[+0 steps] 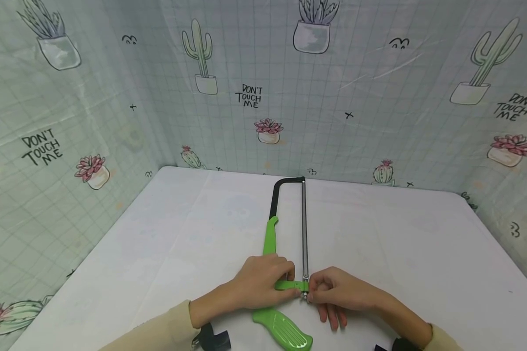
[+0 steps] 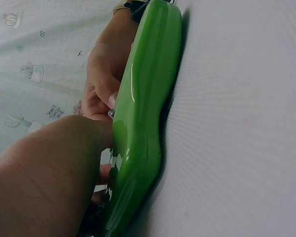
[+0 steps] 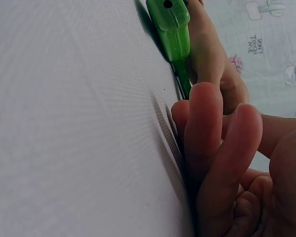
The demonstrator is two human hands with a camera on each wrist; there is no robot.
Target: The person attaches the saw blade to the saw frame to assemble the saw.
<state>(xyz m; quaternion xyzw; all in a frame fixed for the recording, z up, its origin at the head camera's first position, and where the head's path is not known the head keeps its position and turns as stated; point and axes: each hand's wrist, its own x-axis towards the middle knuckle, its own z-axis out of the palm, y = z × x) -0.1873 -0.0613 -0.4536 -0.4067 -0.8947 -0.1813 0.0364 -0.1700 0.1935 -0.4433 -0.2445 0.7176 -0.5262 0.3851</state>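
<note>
The right hand (image 1: 342, 290) has thumb and forefinger together in a pinching grip on a small metal fitting (image 1: 305, 296) at the near end of a hacksaw's blade (image 1: 305, 229), while its other fingers hang loose beside it. Just left of that pinch, the left hand (image 1: 263, 282) is clamped on the green crosspiece (image 1: 292, 285), thumb on the near side, fingers on the far side, probably so that the frame stays steady while the other fingers bear on so small a part. The hacksaw (image 1: 270, 236) lies flat on the counter (image 1: 193, 219), likely for support, its blade running away beyond both grips to the black arm (image 1: 274, 197). On the person's side of the left grip sits the green handle (image 1: 287, 329). Only the head view gives the blade and black arm; the left wrist view instead shows the handle's long side against the counter, with the right thumb at the fitting behind it. The right wrist view alone reveals a dark hole (image 3: 167, 4) in the handle's butt, but its own pinch is hidden there.
</note>
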